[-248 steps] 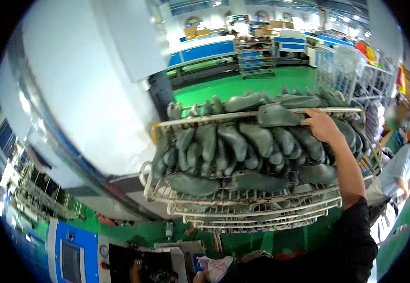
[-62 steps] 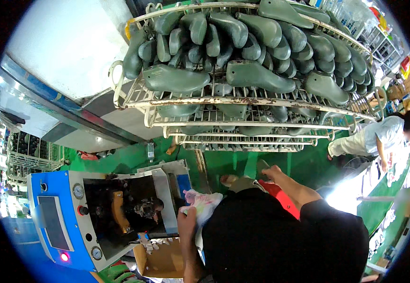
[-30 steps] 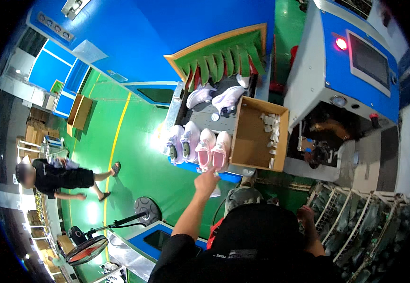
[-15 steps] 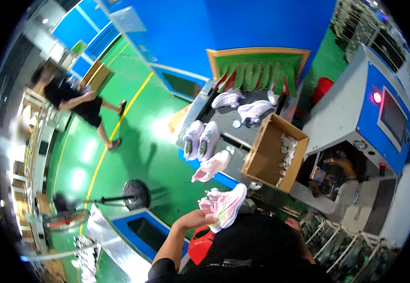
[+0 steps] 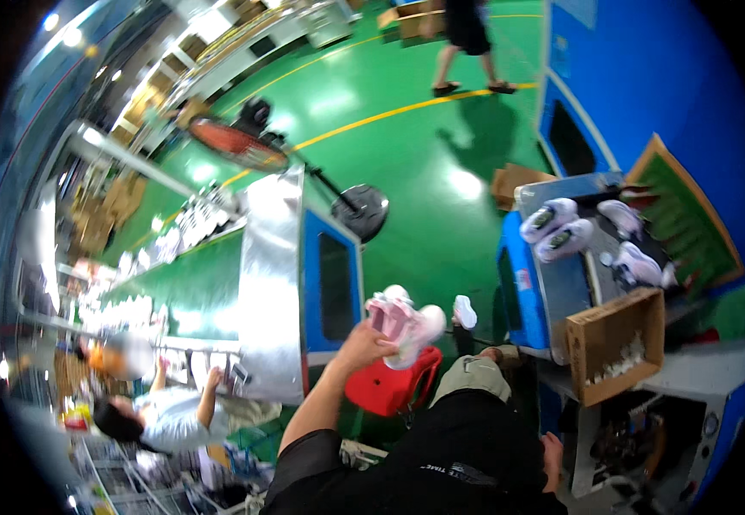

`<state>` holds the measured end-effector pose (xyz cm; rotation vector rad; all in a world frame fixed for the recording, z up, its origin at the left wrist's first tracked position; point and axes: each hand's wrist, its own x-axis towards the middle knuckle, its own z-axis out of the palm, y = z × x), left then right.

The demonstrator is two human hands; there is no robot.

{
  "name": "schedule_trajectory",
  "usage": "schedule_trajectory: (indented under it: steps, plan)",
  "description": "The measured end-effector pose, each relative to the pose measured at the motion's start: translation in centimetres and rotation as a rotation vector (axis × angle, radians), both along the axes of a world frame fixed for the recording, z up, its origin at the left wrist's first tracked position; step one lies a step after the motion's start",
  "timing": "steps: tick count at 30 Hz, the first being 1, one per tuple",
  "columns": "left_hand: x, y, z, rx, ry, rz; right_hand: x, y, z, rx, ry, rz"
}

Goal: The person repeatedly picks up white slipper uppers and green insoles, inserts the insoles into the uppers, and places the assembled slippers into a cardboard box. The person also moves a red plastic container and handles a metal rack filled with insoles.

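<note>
Presently a pair of pink-and-white shoes [image 5: 402, 319] is held up in the air ahead of the person's chest, above a red stool [image 5: 389, 386], gripped together so both travel as one load. The left hand [image 5: 365, 345] is closed round their heel ends. The right hand [image 5: 551, 453] hangs low by the hip beside the blue machine [image 5: 647, 438]; whether it is spread cannot be told. More pale shoes [image 5: 557, 230] lie on the grey worktop [image 5: 561, 292], beside a cardboard box [image 5: 617, 343].

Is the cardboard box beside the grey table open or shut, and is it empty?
Open and not empty. The cardboard box has no lid over its top, and small white pieces lie inside; what they are cannot be told.
</note>
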<state>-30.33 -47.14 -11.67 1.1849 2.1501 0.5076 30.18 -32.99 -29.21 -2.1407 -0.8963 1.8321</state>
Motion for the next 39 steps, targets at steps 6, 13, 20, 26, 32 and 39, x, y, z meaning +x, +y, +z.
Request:
schedule_trajectory:
  steps: [6,13,20,26,32,39]
  plan:
    - [-10.3,-22.1,4.9,-0.049,0.770,0.565,0.4,2.5,-3.0,0.000,0.108,0.088]
    - [-10.9,-23.9,4.9,0.063,0.618,1.371,2.9,2.0,-7.3,0.095,0.152,0.171]
    - [5.2,-9.7,-3.3,-0.064,0.082,0.213,-5.0,-0.5,-2.3,0.106,-0.021,0.259]
    - [6.3,3.3,-15.8,-0.233,-0.134,0.089,-7.6,-4.5,3.2,0.212,-0.105,0.388]
    - [6.9,16.2,-42.4,-0.499,-0.449,-0.026,-5.1,-7.3,-1.8,0.029,-0.210,0.322]
    - [9.7,19.7,-64.7,-0.520,-0.268,0.129,-13.1,-0.2,-6.0,-0.223,-0.651,0.592]
